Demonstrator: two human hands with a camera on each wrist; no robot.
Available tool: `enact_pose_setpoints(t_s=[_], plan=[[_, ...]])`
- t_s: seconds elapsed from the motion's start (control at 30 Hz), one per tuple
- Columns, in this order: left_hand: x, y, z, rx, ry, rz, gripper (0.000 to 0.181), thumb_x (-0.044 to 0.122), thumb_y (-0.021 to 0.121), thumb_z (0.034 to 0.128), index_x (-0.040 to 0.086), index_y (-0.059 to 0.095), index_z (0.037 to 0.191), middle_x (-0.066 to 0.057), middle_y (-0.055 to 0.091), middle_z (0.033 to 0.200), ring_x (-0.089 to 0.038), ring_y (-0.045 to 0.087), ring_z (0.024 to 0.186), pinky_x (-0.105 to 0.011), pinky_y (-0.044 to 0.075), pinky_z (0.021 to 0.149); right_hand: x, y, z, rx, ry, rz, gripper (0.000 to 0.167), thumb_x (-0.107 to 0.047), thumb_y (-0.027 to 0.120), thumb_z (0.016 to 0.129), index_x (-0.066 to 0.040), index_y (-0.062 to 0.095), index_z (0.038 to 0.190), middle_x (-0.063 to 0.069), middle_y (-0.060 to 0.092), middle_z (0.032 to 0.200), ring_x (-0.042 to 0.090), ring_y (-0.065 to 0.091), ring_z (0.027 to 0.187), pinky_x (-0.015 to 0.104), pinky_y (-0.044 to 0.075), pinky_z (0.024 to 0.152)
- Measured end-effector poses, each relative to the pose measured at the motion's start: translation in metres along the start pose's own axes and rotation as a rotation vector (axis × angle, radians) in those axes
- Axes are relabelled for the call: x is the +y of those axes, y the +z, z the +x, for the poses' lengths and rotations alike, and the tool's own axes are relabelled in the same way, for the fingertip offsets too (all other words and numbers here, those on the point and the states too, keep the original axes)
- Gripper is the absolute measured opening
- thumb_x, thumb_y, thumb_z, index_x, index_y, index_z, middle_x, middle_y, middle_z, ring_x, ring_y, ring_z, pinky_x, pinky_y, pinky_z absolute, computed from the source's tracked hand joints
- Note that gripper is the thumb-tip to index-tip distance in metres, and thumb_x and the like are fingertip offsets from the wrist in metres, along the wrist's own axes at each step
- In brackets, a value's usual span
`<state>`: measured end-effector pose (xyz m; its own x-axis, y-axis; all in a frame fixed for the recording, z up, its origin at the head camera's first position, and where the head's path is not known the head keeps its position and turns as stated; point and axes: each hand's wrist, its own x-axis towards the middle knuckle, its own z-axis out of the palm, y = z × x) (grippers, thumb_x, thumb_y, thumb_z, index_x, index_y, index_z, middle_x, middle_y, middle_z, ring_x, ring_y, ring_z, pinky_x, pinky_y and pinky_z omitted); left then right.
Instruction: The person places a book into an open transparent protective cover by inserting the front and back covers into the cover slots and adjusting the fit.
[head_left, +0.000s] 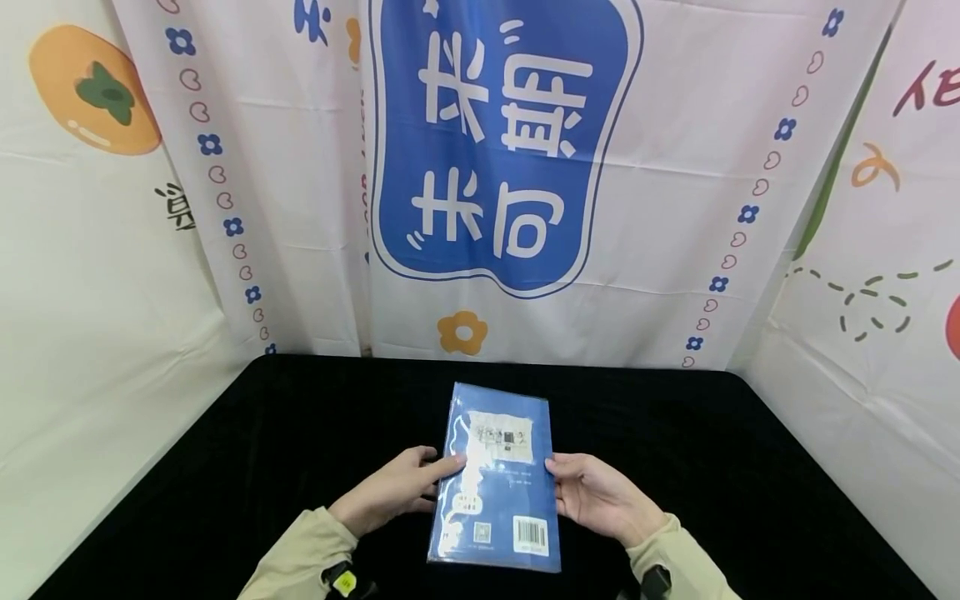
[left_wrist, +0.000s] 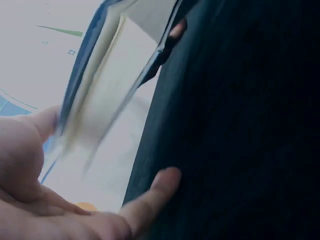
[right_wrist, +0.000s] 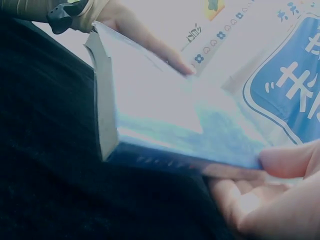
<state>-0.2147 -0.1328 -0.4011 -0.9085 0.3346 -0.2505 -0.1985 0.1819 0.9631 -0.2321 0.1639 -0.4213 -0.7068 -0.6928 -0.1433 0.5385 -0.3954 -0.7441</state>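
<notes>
A blue book (head_left: 506, 508) with a barcode on its upturned cover is held over the black table. My right hand (head_left: 600, 497) grips its right edge; in the right wrist view, the thumb lies on top and the other fingers bend beneath the spine side. At the opposite edge, my left hand (head_left: 401, 483) touches the cover with its thumb. Its other fingers stretch out loosely; in the left wrist view, the visible fingers (left_wrist: 162, 185) stand apart from the book. The page edges (left_wrist: 107, 85) face the left palm, and the covers look slightly parted there.
Black cloth covers the table (head_left: 300, 417), and its far edge meets a white printed curtain (head_left: 675, 208) with a large blue emblem. More printed cloth (head_left: 90, 292) hangs at both sides. Dark bands (head_left: 656, 582) circle both wrists over beige sleeves.
</notes>
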Motion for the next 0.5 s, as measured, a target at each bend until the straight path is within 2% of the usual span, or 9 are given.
enact_pose_setpoints(t_s=[0.1, 0.2, 0.33, 0.5], plan=[[0.0020, 0.0010, -0.0003, -0.105, 0.014, -0.105, 0.085, 0.043, 0.063, 0.0959, -0.018, 0.025, 0.140, -0.020, 0.066, 0.105, -0.031, 0.068, 0.092, -0.043, 0.056, 0.079, -0.0016, 0.0020, 0.0001, -0.038, -0.006, 0.028, 0.039, -0.005, 0.034, 0.106, 0.006, 0.039, 0.144, 0.019, 0.058, 0.131, 0.028, 0.055, 0.120, 0.042, 0.042, 0.102], [0.0038, 0.0021, -0.0010, -0.172, 0.033, -0.179, 0.069, 0.042, 0.061, 0.0980, -0.011, 0.040, 0.136, -0.020, 0.067, 0.108, -0.032, 0.068, 0.095, -0.044, 0.056, 0.079, -0.0023, 0.0023, 0.0007, -0.086, -0.023, 0.037, 0.039, -0.005, 0.032, 0.107, 0.005, 0.042, 0.143, 0.019, 0.057, 0.132, 0.027, 0.055, 0.121, 0.041, 0.042, 0.102], [0.0051, 0.0037, -0.0026, -0.197, 0.066, -0.231, 0.057, 0.038, 0.058, 0.0999, -0.008, 0.050, 0.133, -0.021, 0.067, 0.111, -0.033, 0.068, 0.097, -0.044, 0.056, 0.080, -0.0014, 0.0021, 0.0015, -0.120, -0.049, 0.043, 0.039, -0.007, 0.030, 0.108, 0.003, 0.044, 0.143, 0.019, 0.057, 0.132, 0.026, 0.056, 0.120, 0.039, 0.044, 0.101], [0.0044, 0.0057, -0.0028, -0.188, 0.107, -0.262, 0.052, 0.030, 0.059, 0.1009, -0.009, 0.049, 0.134, -0.023, 0.067, 0.112, -0.034, 0.068, 0.097, -0.045, 0.056, 0.079, 0.0008, 0.0031, 0.0018, -0.101, -0.074, 0.016, 0.040, -0.008, 0.032, 0.108, 0.003, 0.040, 0.145, 0.019, 0.057, 0.132, 0.027, 0.056, 0.119, 0.040, 0.044, 0.100]])
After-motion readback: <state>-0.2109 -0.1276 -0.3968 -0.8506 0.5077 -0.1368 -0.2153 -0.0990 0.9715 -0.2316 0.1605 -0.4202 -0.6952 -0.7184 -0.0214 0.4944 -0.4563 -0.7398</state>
